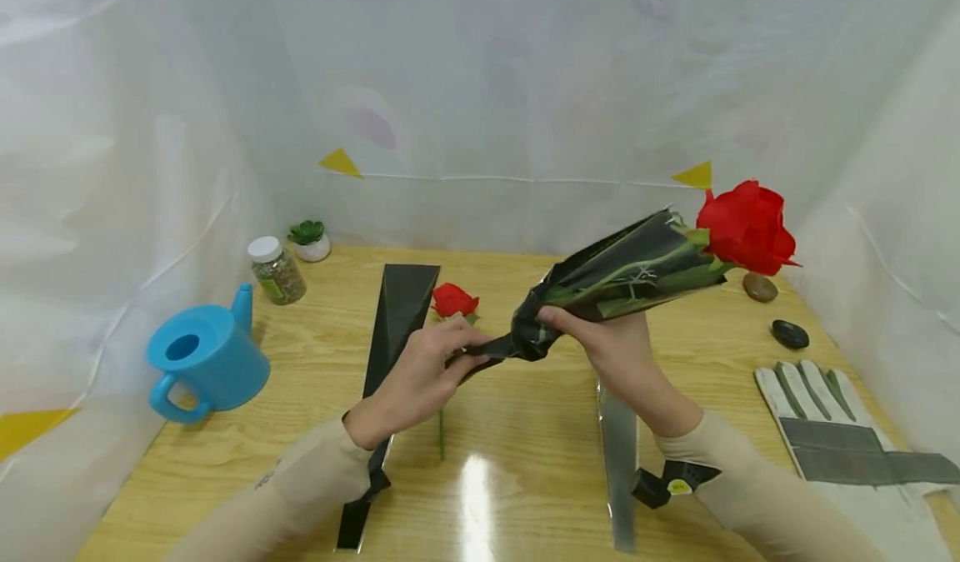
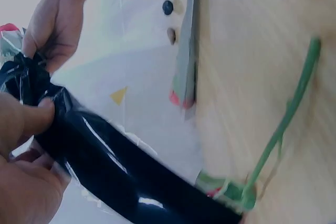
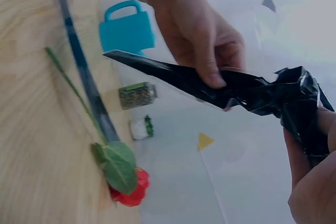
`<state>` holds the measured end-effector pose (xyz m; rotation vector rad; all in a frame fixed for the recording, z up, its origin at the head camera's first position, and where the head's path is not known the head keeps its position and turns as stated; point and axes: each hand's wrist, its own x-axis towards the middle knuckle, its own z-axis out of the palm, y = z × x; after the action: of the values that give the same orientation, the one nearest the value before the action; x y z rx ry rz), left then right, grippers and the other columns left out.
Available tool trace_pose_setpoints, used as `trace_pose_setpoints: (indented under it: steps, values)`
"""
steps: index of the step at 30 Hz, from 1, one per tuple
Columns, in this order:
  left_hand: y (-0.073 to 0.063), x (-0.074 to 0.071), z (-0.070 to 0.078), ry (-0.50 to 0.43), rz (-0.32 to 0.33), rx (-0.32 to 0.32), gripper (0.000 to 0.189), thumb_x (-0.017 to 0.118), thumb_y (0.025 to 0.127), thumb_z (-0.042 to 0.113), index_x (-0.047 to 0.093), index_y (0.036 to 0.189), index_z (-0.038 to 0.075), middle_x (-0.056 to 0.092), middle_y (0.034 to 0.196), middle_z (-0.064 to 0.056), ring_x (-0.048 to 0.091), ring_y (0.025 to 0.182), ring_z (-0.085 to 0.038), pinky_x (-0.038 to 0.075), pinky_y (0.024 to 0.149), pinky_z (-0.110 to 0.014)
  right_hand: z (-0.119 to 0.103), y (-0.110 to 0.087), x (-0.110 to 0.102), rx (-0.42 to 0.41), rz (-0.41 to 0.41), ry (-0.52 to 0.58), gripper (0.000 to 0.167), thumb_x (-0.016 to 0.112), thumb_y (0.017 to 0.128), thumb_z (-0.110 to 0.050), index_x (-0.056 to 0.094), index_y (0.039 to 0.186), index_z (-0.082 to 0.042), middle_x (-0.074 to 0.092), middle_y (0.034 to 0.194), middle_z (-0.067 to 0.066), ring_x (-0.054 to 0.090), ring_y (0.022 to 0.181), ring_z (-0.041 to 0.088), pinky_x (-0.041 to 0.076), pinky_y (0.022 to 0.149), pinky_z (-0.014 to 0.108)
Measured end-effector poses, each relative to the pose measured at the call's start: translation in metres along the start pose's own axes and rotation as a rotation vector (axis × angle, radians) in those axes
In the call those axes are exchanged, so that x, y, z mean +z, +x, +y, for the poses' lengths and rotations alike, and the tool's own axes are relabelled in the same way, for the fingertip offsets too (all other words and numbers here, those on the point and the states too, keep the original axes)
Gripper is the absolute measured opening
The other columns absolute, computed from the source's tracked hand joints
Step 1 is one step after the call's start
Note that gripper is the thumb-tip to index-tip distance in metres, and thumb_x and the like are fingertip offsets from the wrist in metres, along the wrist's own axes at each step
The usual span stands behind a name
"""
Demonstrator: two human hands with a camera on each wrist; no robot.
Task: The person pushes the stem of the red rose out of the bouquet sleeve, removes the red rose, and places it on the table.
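A red rose [image 1: 750,227] stands tilted up to the right in a black and clear wrapping sleeve [image 1: 637,266]. My right hand [image 1: 622,353] grips the sleeve at its gathered, crumpled neck, thumb across it. With thumb and fingers, my left hand [image 1: 420,370] pinches the sleeve's black tail [image 3: 168,74], left of the neck. Both hands hold it above the table. Behind the left hand lies a second red rose [image 1: 453,299], its green stem [image 2: 294,108] bare on the wood. Beside that rose, a flat black sleeve [image 1: 401,312] is partly hidden by the left arm.
Left on the wooden table [image 1: 517,495] stand a blue watering can [image 1: 213,362], a lidded jar [image 1: 279,274] and a potted succulent [image 1: 311,241]. Right are a shiny grey sleeve [image 1: 621,470], brown stone [image 1: 760,287], black stone [image 1: 790,334] and gloves [image 1: 832,437]. White sheeting surrounds the table.
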<state>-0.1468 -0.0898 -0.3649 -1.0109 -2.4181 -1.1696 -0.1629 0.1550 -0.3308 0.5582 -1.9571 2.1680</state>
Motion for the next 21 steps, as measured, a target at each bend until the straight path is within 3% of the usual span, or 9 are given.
trace_pose_setpoints:
  steps: [5, 11, 15, 18, 21]
  values:
    - [-0.005, -0.005, -0.007, 0.054, -0.012, 0.033, 0.019, 0.074, 0.088, 0.004, 0.074, 0.107, 0.008, 0.061, 0.091, 0.005, 0.05, 0.072, -0.006, 0.044, 0.06, -0.024, -0.011, 0.007, -0.009, 0.002, 0.012, 0.043, 0.055, 0.076, 0.082, 0.01, 0.052, 0.129, -0.005, 0.058, 0.121, 0.012, 0.061, 0.108, 0.024, 0.052, 0.088, 0.033]
    - [-0.015, -0.006, -0.018, 0.057, -0.003, 0.041, 0.008, 0.075, 0.088, 0.006, 0.072, 0.094, 0.01, 0.058, 0.084, 0.005, 0.045, 0.068, -0.008, 0.042, 0.06, -0.027, -0.014, 0.011, -0.019, -0.029, 0.034, 0.157, 0.068, 0.069, 0.082, 0.019, 0.047, 0.14, -0.009, 0.054, 0.13, 0.011, 0.056, 0.116, 0.024, 0.051, 0.089, 0.034]
    - [-0.016, -0.008, -0.021, 0.041, -0.009, 0.054, 0.008, 0.075, 0.088, 0.007, 0.072, 0.095, 0.01, 0.056, 0.083, 0.006, 0.044, 0.068, -0.008, 0.043, 0.06, -0.029, -0.018, 0.013, -0.022, -0.026, 0.065, 0.2, 0.061, 0.069, 0.081, 0.02, 0.051, 0.134, -0.006, 0.06, 0.12, 0.01, 0.062, 0.106, 0.022, 0.053, 0.084, 0.033]
    - [-0.018, -0.01, -0.021, 0.038, -0.027, 0.046, 0.006, 0.074, 0.089, 0.007, 0.07, 0.093, 0.01, 0.056, 0.083, 0.005, 0.044, 0.068, -0.01, 0.044, 0.06, -0.031, -0.022, 0.014, -0.026, -0.036, 0.081, 0.291, 0.055, 0.066, 0.082, 0.023, 0.054, 0.128, -0.004, 0.064, 0.111, 0.01, 0.066, 0.094, 0.02, 0.055, 0.079, 0.031]
    - [-0.022, -0.012, -0.022, 0.032, -0.039, 0.012, 0.007, 0.071, 0.091, 0.008, 0.07, 0.098, 0.009, 0.062, 0.093, 0.002, 0.054, 0.075, -0.012, 0.049, 0.065, -0.031, -0.028, 0.017, -0.031, -0.071, 0.092, 0.388, 0.045, 0.063, 0.084, 0.023, 0.055, 0.121, -0.001, 0.063, 0.099, 0.01, 0.063, 0.079, 0.017, 0.054, 0.068, 0.026]
